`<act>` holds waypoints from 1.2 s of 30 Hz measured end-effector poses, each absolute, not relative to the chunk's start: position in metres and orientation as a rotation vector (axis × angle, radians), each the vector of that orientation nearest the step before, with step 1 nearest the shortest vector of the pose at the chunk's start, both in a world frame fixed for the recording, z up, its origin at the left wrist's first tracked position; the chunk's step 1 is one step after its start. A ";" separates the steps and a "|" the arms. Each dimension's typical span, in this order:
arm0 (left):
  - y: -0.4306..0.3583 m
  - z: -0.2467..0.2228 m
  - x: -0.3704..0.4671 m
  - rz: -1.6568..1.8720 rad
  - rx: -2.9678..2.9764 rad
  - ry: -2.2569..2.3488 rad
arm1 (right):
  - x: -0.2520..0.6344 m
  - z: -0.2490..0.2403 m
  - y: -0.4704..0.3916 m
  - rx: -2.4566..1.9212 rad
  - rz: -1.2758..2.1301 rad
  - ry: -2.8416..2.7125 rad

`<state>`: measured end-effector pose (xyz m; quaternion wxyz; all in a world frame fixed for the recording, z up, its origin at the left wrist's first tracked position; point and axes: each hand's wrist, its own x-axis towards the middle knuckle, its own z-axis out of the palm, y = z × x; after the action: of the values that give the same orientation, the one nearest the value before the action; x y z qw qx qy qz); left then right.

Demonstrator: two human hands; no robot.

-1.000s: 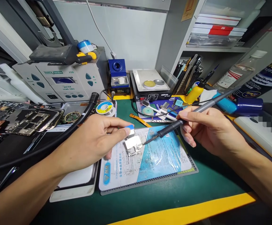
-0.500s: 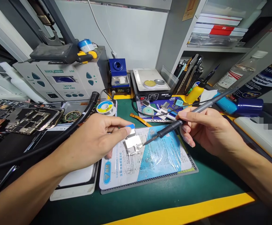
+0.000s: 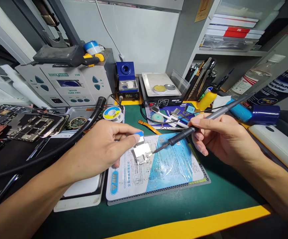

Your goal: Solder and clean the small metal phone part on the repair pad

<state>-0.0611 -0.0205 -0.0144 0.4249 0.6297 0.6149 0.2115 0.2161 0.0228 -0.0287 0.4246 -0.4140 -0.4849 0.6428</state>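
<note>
My left hand (image 3: 106, 147) pinches a small silvery circuit board (image 3: 143, 153) by its blue end (image 3: 139, 134), between thumb and forefinger. The board is held over a printed blue-and-white sheet (image 3: 168, 169); I cannot tell whether it touches the sheet. In my right hand (image 3: 218, 134) is a soldering iron (image 3: 191, 129), gripped like a pen and slanting down to the left. Its dark tip is at the board's right edge; contact is too fine to make out.
At the left stand a grey hot-air station (image 3: 69, 81) and its black hose (image 3: 66, 149) beside phone boards (image 3: 31, 127). Behind are a solder spool (image 3: 112, 114), a blue iron stand (image 3: 126, 74) and a hot plate (image 3: 158, 84). Bottles (image 3: 255, 76) line the right.
The whole view has shifted slightly. My hands, the circuit board and the soldering iron keep nearly the same positions relative to each other.
</note>
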 end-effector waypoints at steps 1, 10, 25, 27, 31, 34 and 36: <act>-0.020 -0.014 -0.061 0.531 1.574 1.537 | 0.216 -0.029 0.023 -1.035 1.609 -1.214; -0.019 -0.016 -0.060 0.534 1.578 1.537 | 0.214 -0.028 0.023 -1.045 1.596 -1.216; -0.019 -0.015 -0.060 0.546 1.548 1.532 | 0.213 -0.029 0.023 -1.023 1.581 -1.214; -0.019 -0.015 -0.060 0.543 1.550 1.537 | 0.214 -0.029 0.023 -1.024 1.583 -1.215; -0.019 -0.015 -0.059 0.527 1.558 1.547 | 0.214 -0.029 0.023 -1.029 1.572 -1.209; -0.019 -0.013 -0.059 0.516 1.561 1.554 | 0.213 -0.027 0.023 -1.035 1.564 -1.213; -0.019 -0.012 -0.059 0.507 1.564 1.561 | 0.212 -0.026 0.022 -1.038 1.564 -1.216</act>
<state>-0.0585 -0.0191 -0.0121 0.4234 0.6250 0.6237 0.2027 0.2124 0.0221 -0.0258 0.4372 -0.4175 -0.4890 0.6289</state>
